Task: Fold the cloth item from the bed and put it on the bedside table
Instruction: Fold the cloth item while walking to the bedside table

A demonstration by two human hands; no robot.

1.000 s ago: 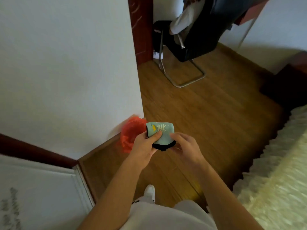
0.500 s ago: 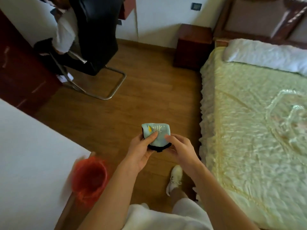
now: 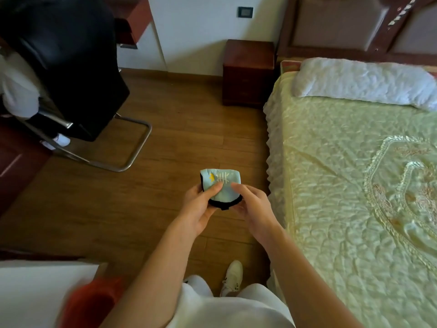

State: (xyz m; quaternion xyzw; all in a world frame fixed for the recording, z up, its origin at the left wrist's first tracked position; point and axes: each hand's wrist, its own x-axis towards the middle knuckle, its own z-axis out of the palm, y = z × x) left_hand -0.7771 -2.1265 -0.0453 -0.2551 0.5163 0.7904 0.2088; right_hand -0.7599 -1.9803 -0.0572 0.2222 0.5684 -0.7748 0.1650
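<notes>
floor (image 3: 189,143): brown wood planks | wall (image 3: 203,29): white, dark switch plate (image 3: 245,12) | chair (image 3: 71,74): black, metal sled base, left | nightstand (image 3: 248,72): dark red wood, against wall beside bed | bed (image 3: 354,185): pale green quilted cover, white pillow (image 3: 364,81), padded wood-framed headboard (image 3: 350,24)

The view swings right, bringing the bed (image 3: 354,185) in from 3 o'clock and the bedside table (image 3: 248,72) at 12. The chair (image 3: 71,79) shifts to 10 o'clock, the red bin (image 3: 89,301) to 7.
</notes>
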